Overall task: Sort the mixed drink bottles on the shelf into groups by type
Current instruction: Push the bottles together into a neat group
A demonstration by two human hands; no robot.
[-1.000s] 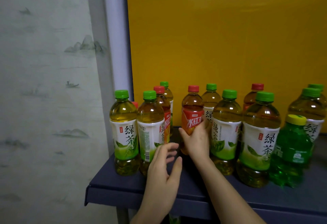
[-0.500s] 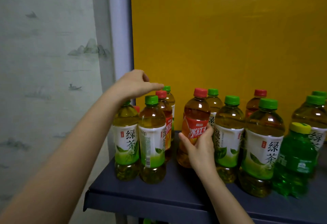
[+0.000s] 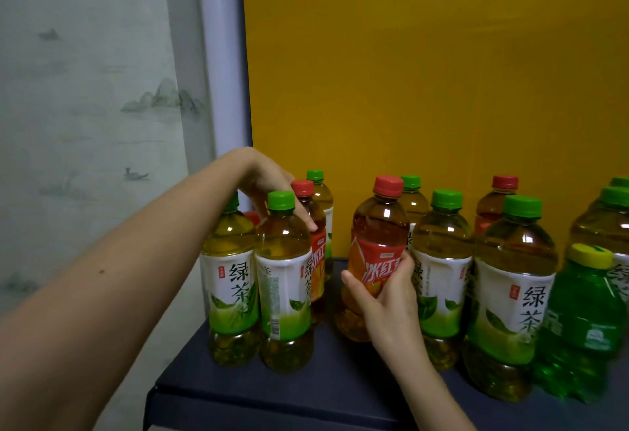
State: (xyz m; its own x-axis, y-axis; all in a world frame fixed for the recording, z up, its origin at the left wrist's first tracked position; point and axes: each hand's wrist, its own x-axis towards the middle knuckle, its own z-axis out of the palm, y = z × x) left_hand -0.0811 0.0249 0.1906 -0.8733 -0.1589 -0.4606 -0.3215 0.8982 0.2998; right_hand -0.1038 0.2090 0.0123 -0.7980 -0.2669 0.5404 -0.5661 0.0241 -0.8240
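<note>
On the dark shelf (image 3: 258,396) stand mixed bottles. My right hand (image 3: 384,294) grips a red-capped iced tea bottle (image 3: 377,226) by its red label, and the bottle leans left. My left hand (image 3: 269,178) reaches over two green tea bottles (image 3: 231,281) (image 3: 286,281) at the left. Its fingers curl down onto the shoulder of a second red-capped tea bottle (image 3: 318,253) behind them; the thumb is hidden. Another red cap (image 3: 252,217) peeks between the two green tea bottles. More green tea bottles (image 3: 442,277) (image 3: 514,294) stand right of my right hand.
A green soda bottle (image 3: 582,321) with a yellow cap stands at the far right front. Further red-capped (image 3: 497,206) and green-capped (image 3: 320,192) bottles stand along the yellow back panel (image 3: 425,73). A grey post and patterned wall close off the left side.
My left hand rose from the shelf front, went over the left green tea bottles and dropped its fingers onto the red-capped bottle behind. My right hand tilted its iced tea bottle left.
</note>
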